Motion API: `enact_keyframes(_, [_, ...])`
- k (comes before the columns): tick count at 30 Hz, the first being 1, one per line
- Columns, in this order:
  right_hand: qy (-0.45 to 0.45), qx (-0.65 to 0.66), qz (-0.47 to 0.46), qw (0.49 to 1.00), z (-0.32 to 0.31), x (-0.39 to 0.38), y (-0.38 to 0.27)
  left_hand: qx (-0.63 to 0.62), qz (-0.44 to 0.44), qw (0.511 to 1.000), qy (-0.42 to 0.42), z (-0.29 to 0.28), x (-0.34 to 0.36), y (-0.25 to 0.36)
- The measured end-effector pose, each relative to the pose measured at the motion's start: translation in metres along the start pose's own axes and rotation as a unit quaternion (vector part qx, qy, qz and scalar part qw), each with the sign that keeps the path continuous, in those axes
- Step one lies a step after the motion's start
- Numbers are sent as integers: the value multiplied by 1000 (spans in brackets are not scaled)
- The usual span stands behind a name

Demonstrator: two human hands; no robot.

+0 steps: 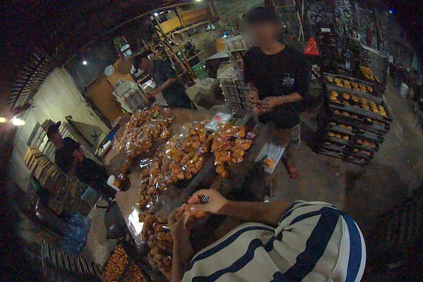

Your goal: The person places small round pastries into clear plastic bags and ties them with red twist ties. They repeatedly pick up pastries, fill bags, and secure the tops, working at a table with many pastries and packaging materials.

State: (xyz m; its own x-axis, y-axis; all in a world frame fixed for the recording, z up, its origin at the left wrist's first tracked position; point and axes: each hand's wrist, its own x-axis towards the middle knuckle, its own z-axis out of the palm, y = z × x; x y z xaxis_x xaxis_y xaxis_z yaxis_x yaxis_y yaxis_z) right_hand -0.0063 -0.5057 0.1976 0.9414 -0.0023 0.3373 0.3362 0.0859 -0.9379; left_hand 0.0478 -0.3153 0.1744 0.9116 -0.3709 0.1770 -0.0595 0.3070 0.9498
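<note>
My right hand [211, 202] is closed around a small round orange-brown bun [199, 214], in front of my body. A small dark striped thing [204, 199] shows at its fingers; whether it is a ring or something held, I cannot tell. My left hand [177, 220] meets it from the left, fingertips pinched together beside the bun. What those fingertips grip is too small to make out. Just beyond both hands, heaps of bagged buns [176, 162] in clear plastic cover much of the table [185, 115]. More buns [160, 239] lie close to the left forearm.
A person [275, 80] stands across the table, hands together at the waist. Others are at the left [68, 150] and back [167, 80]. A rack of bun trays [355, 117] stands at right, stacked crates [232, 77] behind. Buns fill a crate [120, 263] at lower left.
</note>
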Motion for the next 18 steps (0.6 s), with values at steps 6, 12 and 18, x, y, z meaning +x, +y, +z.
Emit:
enact_keyframes(6, [5, 11, -4, 1000, 6, 2, 13, -63, -1, 998, -9, -3, -4, 3])
enact_keyframes(12, [-3, 88, 29, 996, 11, 3, 31, -14, -50, 999, 15, 0, -15, 19])
enact_keyframes(18, [13, 58, 41, 997, 10, 8, 39, -74, -42, 996, -20, 8, -13, 23])
